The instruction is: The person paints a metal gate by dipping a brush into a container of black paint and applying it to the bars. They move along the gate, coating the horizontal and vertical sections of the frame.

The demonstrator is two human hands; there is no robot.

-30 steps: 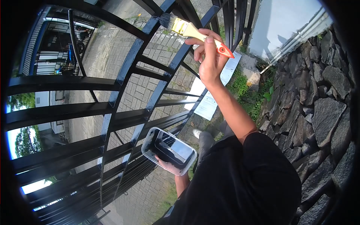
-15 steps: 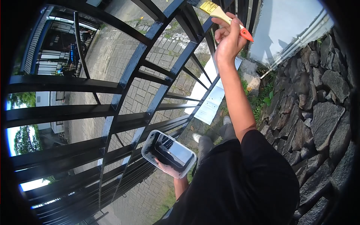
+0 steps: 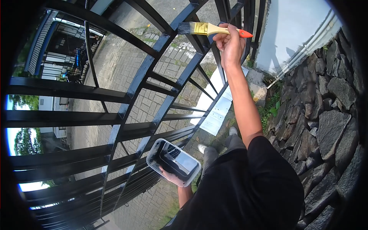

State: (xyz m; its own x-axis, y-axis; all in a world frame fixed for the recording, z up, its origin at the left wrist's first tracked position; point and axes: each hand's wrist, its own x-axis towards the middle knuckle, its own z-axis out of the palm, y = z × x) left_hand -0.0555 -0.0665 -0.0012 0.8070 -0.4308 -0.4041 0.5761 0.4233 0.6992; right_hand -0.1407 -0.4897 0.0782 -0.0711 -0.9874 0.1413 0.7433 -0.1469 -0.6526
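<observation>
Pinched in the fingers of my right hand point(image 3: 232, 48) is a paintbrush point(image 3: 212, 29) with a pale wooden handle, an orange-red tip and a gold ferrule. Its dark bristles point left, right at a rail of the black metal fence point(image 3: 138, 74). Fresh-looking glossy black shows on the rails. Lower down, my left hand point(image 3: 172, 177) supports a clear plastic container point(image 3: 196, 172) from beneath, its fingers showing through the wall. Black paint point(image 3: 165, 156) coats the container's inside, and its surface mirrors the surroundings.
White paper sheets point(image 3: 215, 117) lie on the ground at the fence's foot, near my shoes point(image 3: 202, 148). A rough stone wall point(image 3: 329, 130) rises on the right, below a white wall with pipes point(image 3: 303, 51). Brick paving point(image 3: 134, 109) shows through the bars.
My right hand has turned the paintbrush nearly level and brought its bristles down and left along the fence. The container in my left hand stays almost where it was. The view has shifted slightly.
</observation>
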